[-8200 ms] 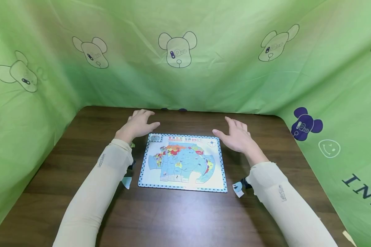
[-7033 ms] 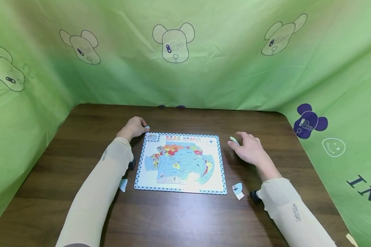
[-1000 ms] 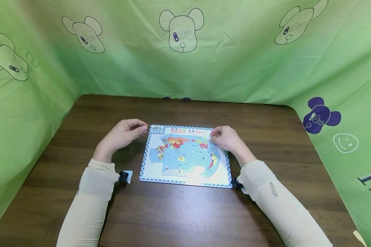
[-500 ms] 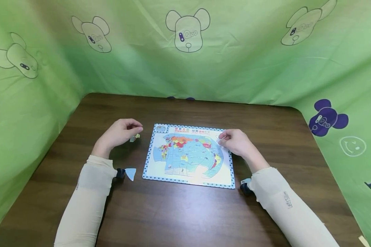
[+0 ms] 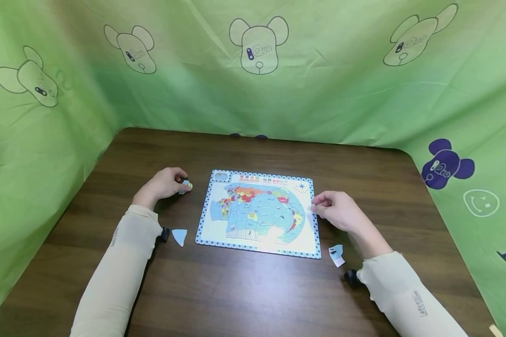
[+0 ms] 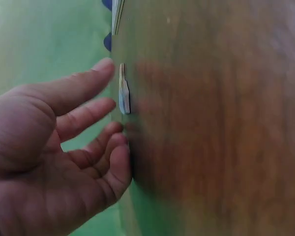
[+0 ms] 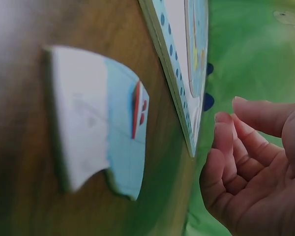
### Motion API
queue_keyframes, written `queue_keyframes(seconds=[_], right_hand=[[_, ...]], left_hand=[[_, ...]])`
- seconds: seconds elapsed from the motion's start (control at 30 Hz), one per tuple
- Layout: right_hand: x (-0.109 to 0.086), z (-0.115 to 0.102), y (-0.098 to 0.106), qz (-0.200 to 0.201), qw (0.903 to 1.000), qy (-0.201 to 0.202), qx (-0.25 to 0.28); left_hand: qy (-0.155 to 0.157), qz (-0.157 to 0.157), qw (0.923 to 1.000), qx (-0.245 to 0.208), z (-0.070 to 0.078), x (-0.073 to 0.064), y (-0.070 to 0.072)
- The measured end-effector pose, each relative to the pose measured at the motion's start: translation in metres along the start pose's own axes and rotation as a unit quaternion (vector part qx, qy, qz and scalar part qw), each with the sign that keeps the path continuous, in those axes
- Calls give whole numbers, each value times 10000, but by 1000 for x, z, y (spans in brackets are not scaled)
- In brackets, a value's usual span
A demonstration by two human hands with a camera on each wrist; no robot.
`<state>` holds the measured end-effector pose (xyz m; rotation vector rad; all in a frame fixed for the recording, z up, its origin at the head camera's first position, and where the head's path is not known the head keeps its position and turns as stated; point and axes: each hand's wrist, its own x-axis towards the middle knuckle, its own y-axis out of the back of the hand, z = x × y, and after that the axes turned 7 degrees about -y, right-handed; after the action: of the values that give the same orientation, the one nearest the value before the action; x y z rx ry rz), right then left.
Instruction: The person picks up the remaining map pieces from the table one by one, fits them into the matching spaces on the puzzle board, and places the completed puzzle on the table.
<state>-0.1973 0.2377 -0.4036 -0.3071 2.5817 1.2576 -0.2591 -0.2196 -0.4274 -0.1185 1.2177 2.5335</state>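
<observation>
A world map jigsaw board [image 5: 208, 229] lies mid-table, with a white gap at its lower right and pale bare areas at its left. My left hand [image 5: 162, 182] is at a small blue-and-yellow puzzle piece [image 5: 186, 186] left of the board. In the left wrist view its thumb and forefinger stand spread beside the piece [image 6: 124, 91], which lies on the table. My right hand [image 5: 337, 210] hovers by the board's right edge. Its fingers [image 7: 223, 140] are loosely bent, with nothing seen between them.
A light blue piece [image 5: 179, 237] lies near the left wrist. Another piece [image 5: 336, 255], blue and white with a red-and-white ship, lies right of the board, near the right wrist. A green curtain [image 5: 261, 107] hangs around the brown table [image 5: 253, 295].
My right hand has drawn back from the map's upper right to the board's edge. My left hand has moved away from the board and down to the blue-and-yellow piece.
</observation>
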Motion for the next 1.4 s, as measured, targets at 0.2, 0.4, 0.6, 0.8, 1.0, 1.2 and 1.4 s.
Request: queue_keyframes(seconds=[0.2,0.4,0.6,0.8,1.0,1.2,1.4], right_hand=[[-15,8,0,13,9999,33,127],[-22,14,-2,-30,9994,25,331],[-30,20,-3,-2,9989,51,462],[-35,24,-5,-52,9982,-80,594],[-39,28,-8,-101,9971,-148,734],[-43,32,-9,-111,9966,-87,808],[-45,31,-10,-138,9966,-32,813]], left_hand=[[3,-156,9997,166,5,4,-1],[-84,-45,9988,488,8,5,-2],[-4,-109,9971,747,9,2,-4],[30,-136,9969,780,12,0,-4],[-140,-27,9992,366,13,-3,-6],[-684,233,9972,-166,18,-7,-13],[-778,57,9961,-420,45,-5,-26]])
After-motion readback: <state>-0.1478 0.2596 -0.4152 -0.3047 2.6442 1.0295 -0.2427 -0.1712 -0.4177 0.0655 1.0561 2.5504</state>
